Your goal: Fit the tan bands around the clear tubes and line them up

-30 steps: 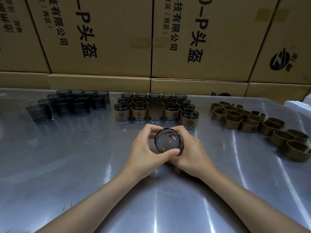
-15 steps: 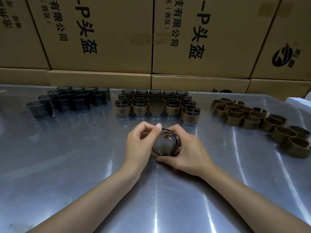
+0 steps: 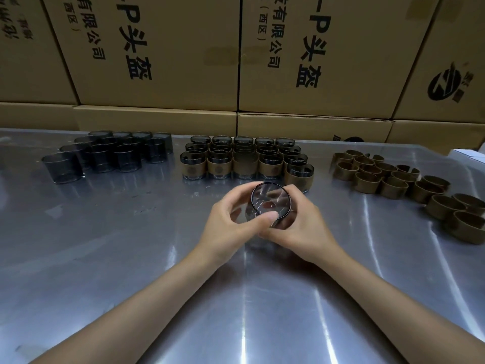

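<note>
Both hands hold one clear tube (image 3: 270, 202) at the table's middle, its open end tilted toward me. My left hand (image 3: 231, 227) curls round its left side, thumb across the near rim. My right hand (image 3: 301, 227) cups it from the right and below; whether a band sits under those fingers is hidden. Behind stands a block of banded tubes (image 3: 245, 161) in rows. Bare clear tubes (image 3: 105, 156) cluster at the back left. Loose tan bands (image 3: 393, 179) lie spread at the right.
Stacked cardboard boxes (image 3: 157, 61) wall off the back of the shiny metal table (image 3: 105, 258). A white box corner (image 3: 469, 156) shows at the far right edge.
The tube has turned in my hands, and my left thumb has moved from its top to its near rim. The camera has tilted slightly.
</note>
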Demonstrator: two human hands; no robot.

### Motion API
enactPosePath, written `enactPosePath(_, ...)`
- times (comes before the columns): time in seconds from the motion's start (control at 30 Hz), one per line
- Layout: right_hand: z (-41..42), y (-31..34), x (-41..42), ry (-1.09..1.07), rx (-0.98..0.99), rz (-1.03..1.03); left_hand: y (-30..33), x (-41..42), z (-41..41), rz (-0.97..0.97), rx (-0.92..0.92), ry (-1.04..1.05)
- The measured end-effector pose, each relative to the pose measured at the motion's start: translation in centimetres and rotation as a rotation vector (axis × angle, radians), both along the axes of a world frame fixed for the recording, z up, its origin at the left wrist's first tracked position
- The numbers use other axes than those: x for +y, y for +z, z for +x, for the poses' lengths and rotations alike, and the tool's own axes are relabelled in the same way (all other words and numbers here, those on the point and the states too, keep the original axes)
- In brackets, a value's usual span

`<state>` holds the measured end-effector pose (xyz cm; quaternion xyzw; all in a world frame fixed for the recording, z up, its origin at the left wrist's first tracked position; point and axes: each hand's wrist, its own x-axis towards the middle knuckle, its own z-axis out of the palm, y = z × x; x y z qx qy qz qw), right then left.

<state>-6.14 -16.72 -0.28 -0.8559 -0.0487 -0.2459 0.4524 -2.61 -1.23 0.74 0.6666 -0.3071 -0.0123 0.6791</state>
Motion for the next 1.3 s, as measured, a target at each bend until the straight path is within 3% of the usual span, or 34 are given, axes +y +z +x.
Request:
enactPosePath(0.23,-1.0,0.3,1.1,-0.074,-0.032,-0.404,-0.9,-0.8,-0.7,0.099,-0.124,0.278)
enactPosePath(0.47,-1.2,0.4,1.5,-0.081,-0.085,-0.468,-0.9,-0.9,-0.6,0.029,-0.063,0.3)
enactPosePath(0.57,-0.9,0.3,1.2,-0.113,-0.03,-0.321,-0.7,-0.6,-0.6,-0.036,-0.003,0.11)
enactPosePath(0.63,-0.6,0.4,0.8,-0.087,0.014,-0.115,-0.7,-0.4,-0.6,0.009,0.006,0.013)
enactPosePath(0.8,-0.4,0.9,0.3,0.114,0.123,0.394,-1.0,-0.4,-0.5,0.219,-0.129,0.0)
enactPosePath(1.07,-0.7,1.6,1.5,0.238,0.328,0.634,-0.6,-0.3,-0.5,0.044,-0.205,0.127)
enactPosePath(1.2,-0.5,2.0,0.9,0.251,0.389,0.751,-0.6,-0.1,-0.5,0.134,-0.244,0.157)
enactPosePath(1.3,-0.4,1.8,1.1,0.208,0.416,0.721,-0.5,-0.2,-0.4,0.22,-0.227,0.217)
